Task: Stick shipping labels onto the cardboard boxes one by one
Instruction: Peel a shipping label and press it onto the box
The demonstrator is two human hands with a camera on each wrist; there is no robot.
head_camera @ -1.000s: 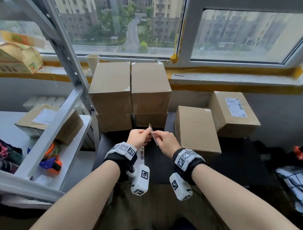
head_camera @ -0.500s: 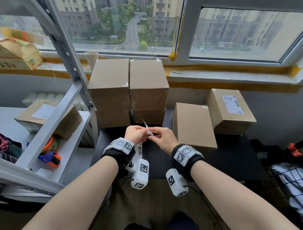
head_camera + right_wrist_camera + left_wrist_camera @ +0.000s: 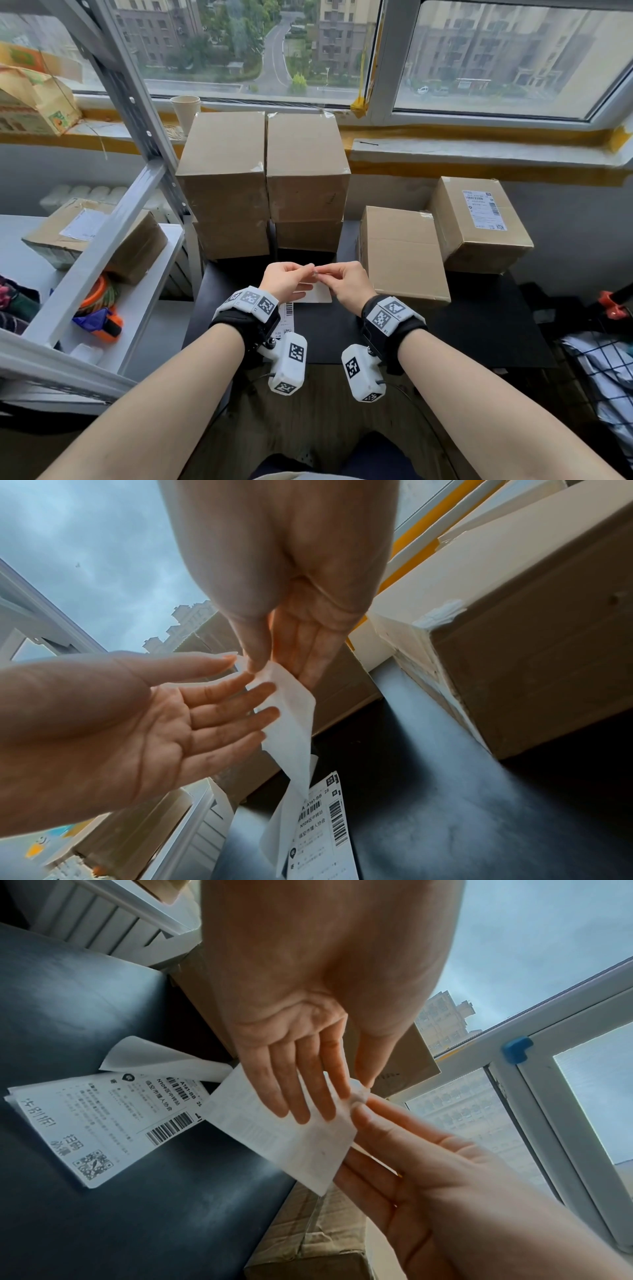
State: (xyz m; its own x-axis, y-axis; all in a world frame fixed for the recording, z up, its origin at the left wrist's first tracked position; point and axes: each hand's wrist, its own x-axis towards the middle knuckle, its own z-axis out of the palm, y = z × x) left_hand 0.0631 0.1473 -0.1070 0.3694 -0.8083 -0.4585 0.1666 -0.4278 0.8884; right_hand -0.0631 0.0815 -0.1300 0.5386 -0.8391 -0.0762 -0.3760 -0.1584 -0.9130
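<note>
Both hands meet over the black table [image 3: 479,325] in front of the stacked boxes. My left hand [image 3: 308,270] and right hand [image 3: 323,272] pinch one corner of a white shipping label [image 3: 317,295] that hangs below them. From the left wrist, the left hand [image 3: 356,1088] has its thumb and forefinger on that corner and its other fingers straight across the label [image 3: 284,1134]. In the right wrist view the right hand [image 3: 257,666] pinches the label [image 3: 291,723] from above. A plain cardboard box [image 3: 400,253] lies just right of the hands.
A stack of printed labels [image 3: 103,1123] and a curled backing sheet [image 3: 154,1056] lie on the table under my left wrist. Tall stacked boxes [image 3: 263,171] stand behind. A labelled box [image 3: 479,219] sits at the far right. A metal shelf [image 3: 102,240] flanks the left.
The label stood edge-up between the fingertips a second ago; now it hangs flat beneath the hands. Both hands stay together at the same spot.
</note>
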